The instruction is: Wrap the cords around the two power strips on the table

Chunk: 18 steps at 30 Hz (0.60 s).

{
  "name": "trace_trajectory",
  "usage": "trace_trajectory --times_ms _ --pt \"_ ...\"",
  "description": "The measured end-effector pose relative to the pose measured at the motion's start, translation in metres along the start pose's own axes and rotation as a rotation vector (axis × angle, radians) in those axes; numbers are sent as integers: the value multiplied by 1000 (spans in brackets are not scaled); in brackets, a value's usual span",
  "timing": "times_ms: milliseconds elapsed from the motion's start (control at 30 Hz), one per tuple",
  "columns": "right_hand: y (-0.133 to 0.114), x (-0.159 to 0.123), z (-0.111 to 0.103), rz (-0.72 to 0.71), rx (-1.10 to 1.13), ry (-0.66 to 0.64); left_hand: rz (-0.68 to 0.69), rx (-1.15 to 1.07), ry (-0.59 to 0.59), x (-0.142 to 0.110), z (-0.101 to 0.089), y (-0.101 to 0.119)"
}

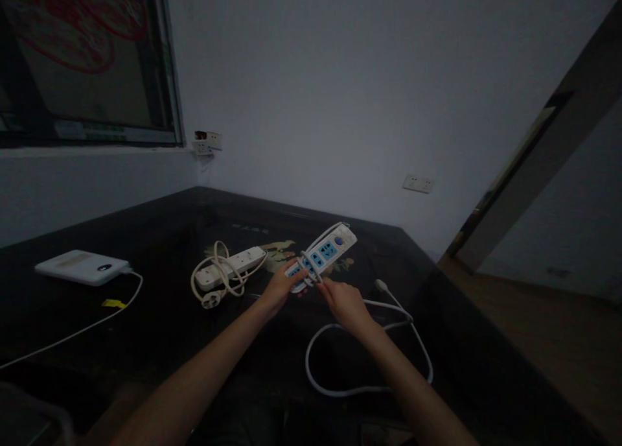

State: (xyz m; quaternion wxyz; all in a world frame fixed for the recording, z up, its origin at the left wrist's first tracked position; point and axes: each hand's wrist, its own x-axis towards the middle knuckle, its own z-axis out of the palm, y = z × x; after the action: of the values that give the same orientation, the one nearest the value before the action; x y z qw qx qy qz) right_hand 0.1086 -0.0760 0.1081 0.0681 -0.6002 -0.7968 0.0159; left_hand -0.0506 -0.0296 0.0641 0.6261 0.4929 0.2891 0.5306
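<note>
A white power strip (pixel 346 236) with blue socket faces is held up over the dark table, tilted with its far end to the right. My left hand (pixel 282 285) grips its near end, thumb on top. Turns of its white cable cross the strip's middle. My right hand (pixel 344 301) pinches the cable beside the strip's lower edge. The rest of the cable (pixel 335 392) lies in a wide loop on the table at the right, its plug (pixel 380 285) near the right hand. My right forearm hides part of this loop.
Left of my hands lies another white power strip (pixel 249 258) with its cord and plug around it. A white box-like device (pixel 82 266) with a thin cable and a yellow tag (pixel 113 303) sits further left. The dark table (pixel 165 225) meets walls bearing sockets (pixel 418 183).
</note>
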Motion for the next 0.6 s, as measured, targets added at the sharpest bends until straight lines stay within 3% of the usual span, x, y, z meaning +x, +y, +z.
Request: trace_trajectory --times_ms 200,433,600 --pt "11 -3 1 -54 -75 107 -33 -173 20 1 -2 4" --pt "36 -6 13 -113 334 190 -33 -187 -4 0 -1 2" --pt "25 -19 17 -225 518 204 2 -61 85 3 -1 1"
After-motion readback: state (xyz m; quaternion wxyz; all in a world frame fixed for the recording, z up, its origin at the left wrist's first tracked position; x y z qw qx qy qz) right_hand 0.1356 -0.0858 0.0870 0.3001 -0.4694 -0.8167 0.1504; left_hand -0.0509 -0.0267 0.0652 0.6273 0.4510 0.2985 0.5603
